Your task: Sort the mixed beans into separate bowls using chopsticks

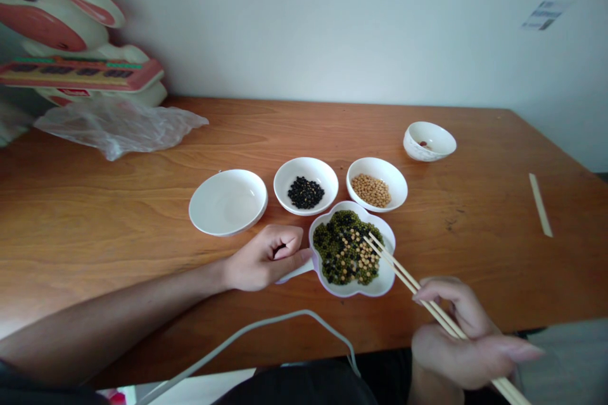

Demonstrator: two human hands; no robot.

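Note:
A white flower-shaped dish (388, 237) with a handle holds mixed beans (339, 247): green, black and pale yellow. My left hand (266, 259) is closed around the dish's handle (299, 269). In my right hand (463, 335) is a pair of chopsticks (403, 275), their tips close together over the beans in the dish. Whether a bean is between the tips I cannot tell. Just behind the dish stand a white bowl (283, 178) of black beans (305, 192) and a white bowl (399, 178) of yellow soybeans (371, 190).
A white bowl (228, 202) with nothing visible in it stands left. At the back right is a small bowl (430, 147) with a few reddish bits. A paper strip (540, 205) lies right. A plastic bag (126, 126) and toy keyboard (80, 74) are back left; a cable (266, 321) crosses the front edge.

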